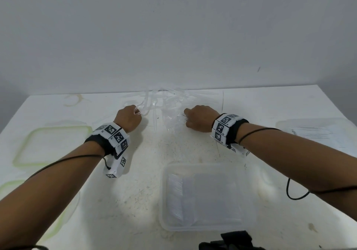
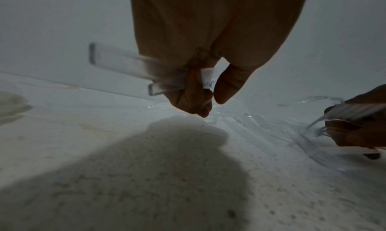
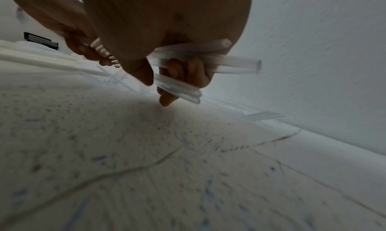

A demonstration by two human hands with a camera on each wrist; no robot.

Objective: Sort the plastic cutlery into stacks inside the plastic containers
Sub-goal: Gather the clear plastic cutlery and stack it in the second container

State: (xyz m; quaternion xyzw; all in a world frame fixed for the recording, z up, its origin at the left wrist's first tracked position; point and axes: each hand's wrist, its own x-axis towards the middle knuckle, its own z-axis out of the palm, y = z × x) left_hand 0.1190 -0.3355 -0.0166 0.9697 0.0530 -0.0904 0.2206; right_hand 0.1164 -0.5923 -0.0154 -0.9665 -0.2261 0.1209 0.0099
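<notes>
A loose pile of clear plastic cutlery [image 1: 164, 102] lies on the white table by the back wall. My left hand [image 1: 128, 119] is at the pile's left edge and grips a bundle of clear cutlery handles [image 2: 123, 64] in curled fingers. My right hand [image 1: 199, 118] is at the pile's right edge and grips several clear cutlery pieces [image 3: 208, 61], their handles sticking out sideways. A clear plastic container [image 1: 207, 195] near the front holds stacked cutlery. A second clear container [image 1: 316, 131] with stacked pieces sits at the right.
Two green-rimmed lids lie at the left, one [image 1: 52, 145] farther back, another [image 1: 11, 189] near the front edge. The wall [image 1: 173, 37] rises right behind the pile. A dark object [image 1: 231, 240] shows at the bottom edge. Cables run along both forearms.
</notes>
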